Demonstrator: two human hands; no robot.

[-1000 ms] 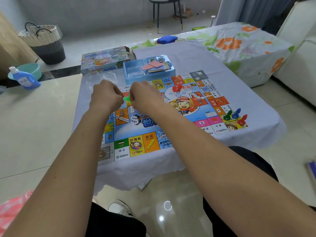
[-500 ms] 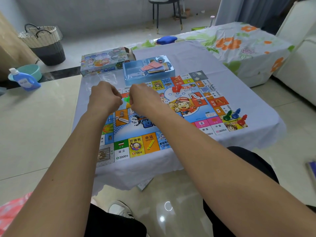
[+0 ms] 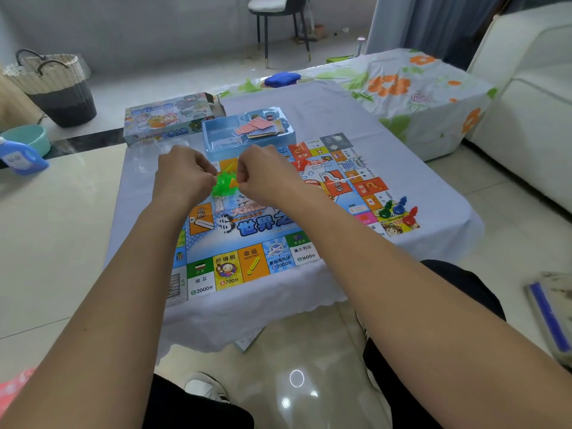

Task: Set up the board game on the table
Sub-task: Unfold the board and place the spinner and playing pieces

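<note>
Where my forearms cross the board (image 3: 257, 239), I cannot read the squares beneath them, and its left edge is blurred. Between the fists, a clump of green pieces (image 3: 223, 183); whether they sit in a clear bag I cannot tell. Card faces in the blue tray (image 3: 216, 134) too small to read.

Surface: low table under a pale cloth (image 3: 387, 156), board laid flat on it. Tray at the board's far edge, box (image 3: 168, 117) just left of it. Pawns (image 3: 399, 210), green, blue and red, clustered on the board's right corner. Room: glossy tiled floor, basket (image 3: 52, 85) far left, chair (image 3: 278, 13) at the back.

Grip: left hand (image 3: 182, 178) and right hand (image 3: 266, 178) both curled tight, pinching the green pieces from either side above the board.
</note>
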